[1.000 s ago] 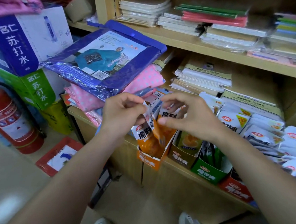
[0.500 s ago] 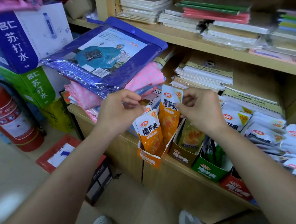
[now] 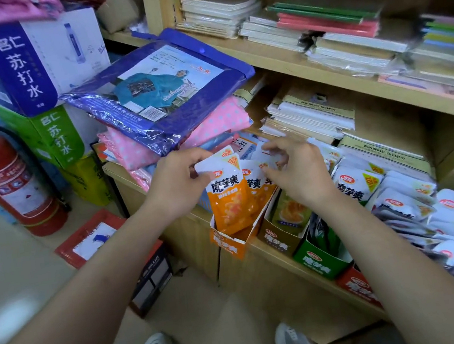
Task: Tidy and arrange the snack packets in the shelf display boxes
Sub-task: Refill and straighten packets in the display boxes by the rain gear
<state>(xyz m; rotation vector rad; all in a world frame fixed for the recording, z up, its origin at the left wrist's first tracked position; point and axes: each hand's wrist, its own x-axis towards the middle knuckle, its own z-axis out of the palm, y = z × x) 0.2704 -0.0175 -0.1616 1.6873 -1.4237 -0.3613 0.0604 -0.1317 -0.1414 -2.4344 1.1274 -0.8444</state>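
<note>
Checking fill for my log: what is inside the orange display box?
Several orange snack packets stand upright in the orange display box; the left hand pinches the front one's top. How many sit behind it, and the box floor, are covered.

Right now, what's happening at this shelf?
A person is standing snack packets upright in the orange display box on the shelf. The left hand pinches the top of the front orange packet. The right hand grips the tops of the rear packets. Loose white packets lie piled to the right.
</note>
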